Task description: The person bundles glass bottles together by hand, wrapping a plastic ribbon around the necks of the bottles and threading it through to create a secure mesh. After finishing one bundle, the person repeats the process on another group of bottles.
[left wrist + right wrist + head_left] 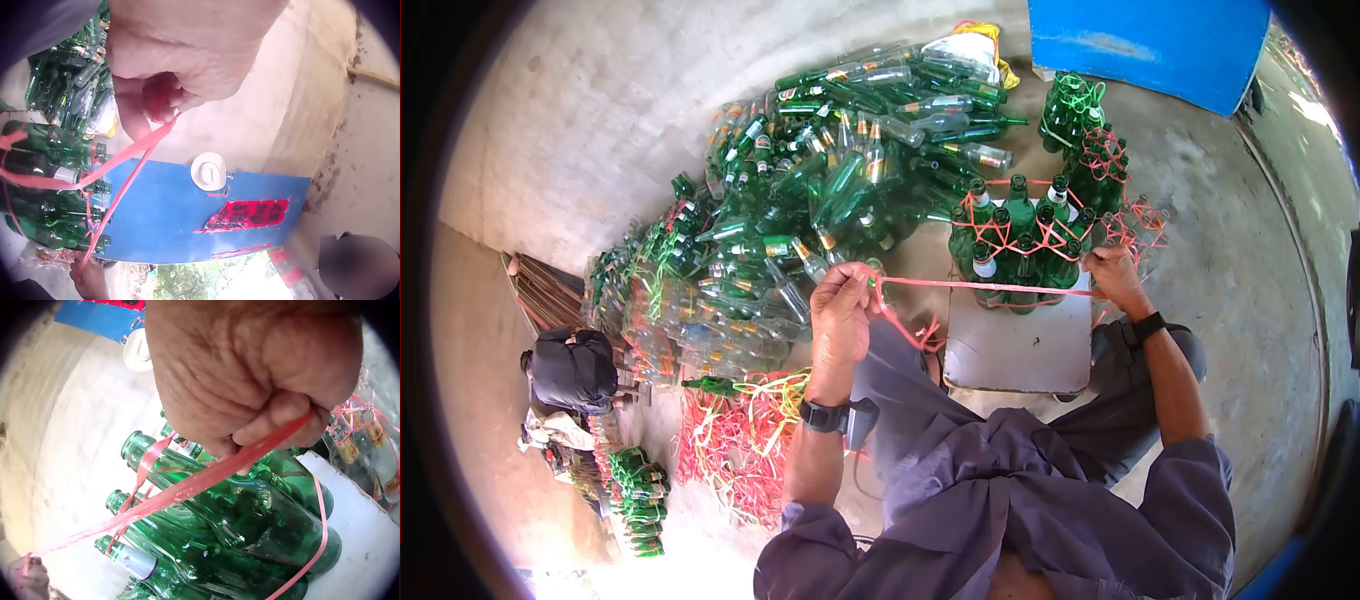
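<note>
A pink plastic strip [1000, 288] runs taut from hand to hand along the near side of a cluster of green glass bottles [1020, 212]. My left hand [840, 315] pinches one end left of the bottles, a loose tail of strip dangling below it. At the cluster's right side, my right hand [1114, 276] grips the strip with curled fingers, close over the bottles in the right wrist view. The bottles stand upright on a white board [1018, 350]. More pink strip zigzags around their necks, and another loop circles the bodies [319, 531].
A large heap of loose bottles [840, 180] lies against the wall. Tied bundles [1068, 115] stand behind right, near a blue panel [1145, 50]. Pink and yellow-green strips [735, 445] pile on the floor at left. Another person [573, 370] is beyond them.
</note>
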Motion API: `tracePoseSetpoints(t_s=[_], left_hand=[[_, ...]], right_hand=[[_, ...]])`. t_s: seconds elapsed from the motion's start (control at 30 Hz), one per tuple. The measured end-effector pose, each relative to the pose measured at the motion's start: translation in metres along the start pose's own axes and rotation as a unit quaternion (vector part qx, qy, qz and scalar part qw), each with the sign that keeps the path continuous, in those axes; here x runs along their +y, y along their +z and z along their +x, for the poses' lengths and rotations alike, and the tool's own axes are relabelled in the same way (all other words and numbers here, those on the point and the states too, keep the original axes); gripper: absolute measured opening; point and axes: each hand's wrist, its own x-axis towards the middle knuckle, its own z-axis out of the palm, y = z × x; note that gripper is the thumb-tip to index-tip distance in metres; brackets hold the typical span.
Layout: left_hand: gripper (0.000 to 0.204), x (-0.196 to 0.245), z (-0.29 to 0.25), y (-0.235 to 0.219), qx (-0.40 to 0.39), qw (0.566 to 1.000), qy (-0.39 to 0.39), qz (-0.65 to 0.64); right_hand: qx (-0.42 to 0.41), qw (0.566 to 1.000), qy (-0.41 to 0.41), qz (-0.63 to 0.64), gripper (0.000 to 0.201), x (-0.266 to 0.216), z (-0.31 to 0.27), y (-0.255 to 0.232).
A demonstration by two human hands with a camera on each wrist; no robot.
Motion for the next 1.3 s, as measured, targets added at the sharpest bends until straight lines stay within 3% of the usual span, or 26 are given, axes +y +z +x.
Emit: tracePoseSetpoints(t_s=[0.2, 0.43, 0.53, 0.63, 0.7, 0.73, 0.8, 0.97, 1.0, 1.03, 1.13, 1.17, 1.23, 1.27, 1.3], left_hand=[[0.017, -0.001, -0.005, 0.007, 0.021, 0.997, -0.072, -0.018], [0.015, 0.0, -0.004, -0.001, 0.052, 0.994, -0.097, 0.027], [0.007, 0.002, -0.001, -0.016, 0.071, 0.99, -0.042, 0.111], [0.005, 0.003, -0.003, -0.033, 0.071, 0.981, -0.003, 0.183], [0.009, 0.002, -0.005, -0.047, 0.032, 0.948, 0.018, 0.317], [0.009, 0.001, -0.006, -0.05, 0.035, 0.948, 0.017, 0.317], [0.01, 0.001, -0.009, -0.054, 0.037, 0.904, 0.032, 0.424], [0.008, 0.005, -0.012, -0.066, 0.024, 0.864, 0.01, 0.503], [0.007, 0.006, -0.013, -0.067, 0.017, 0.859, 0.009, 0.511], [0.007, 0.007, -0.013, -0.069, 0.018, 0.859, 0.008, 0.511], [0.006, 0.009, -0.012, -0.073, 0.012, 0.868, -0.004, 0.496], [0.008, 0.009, -0.01, -0.074, 0.035, 0.913, 0.001, 0.407], [0.019, 0.014, -0.006, -0.072, 0.063, 0.96, 0.002, 0.273], [0.019, 0.015, -0.005, -0.069, 0.063, 0.96, 0.003, 0.273], [0.02, 0.014, -0.004, -0.063, 0.084, 0.978, 0.011, 0.19]], right_hand=[[0.021, 0.999, -0.014, 0.035, 0.027, 0.014, 0.002, 0.006], [0.023, 0.999, -0.027, -0.005, 0.027, 0.009, 0.001, 0.003], [0.034, 0.998, -0.027, 0.043, 0.027, 0.021, 0.003, 0.009], [0.023, 0.999, -0.031, 0.013, 0.027, 0.032, 0.007, 0.012], [0.012, 0.999, -0.028, 0.022, 0.027, 0.03, 0.007, 0.011], [0.002, 0.999, -0.023, 0.029, 0.027, 0.026, 0.006, 0.009], [0.002, 0.999, -0.027, 0.021, 0.026, 0.016, 0.003, 0.007], [0.006, 0.999, -0.001, 0.05, 0.024, 0.0, 0.0, 0.007], [0.004, 0.998, -0.057, 0.013, 0.023, 0.006, 0.001, 0.007], [0.002, 0.993, -0.113, -0.023, 0.022, 0.012, 0.003, 0.007], [0.001, 0.991, -0.13, -0.038, 0.022, 0.019, 0.004, 0.008], [0.0, 0.991, -0.131, -0.037, 0.022, 0.023, 0.006, 0.008], [0.019, 0.954, -0.261, -0.146, 0.022, 0.028, 0.01, 0.009], [0.019, 0.954, -0.262, -0.145, 0.022, 0.03, 0.01, 0.01], [0.005, 0.986, -0.155, -0.068, 0.022, 0.021, 0.006, 0.009]])
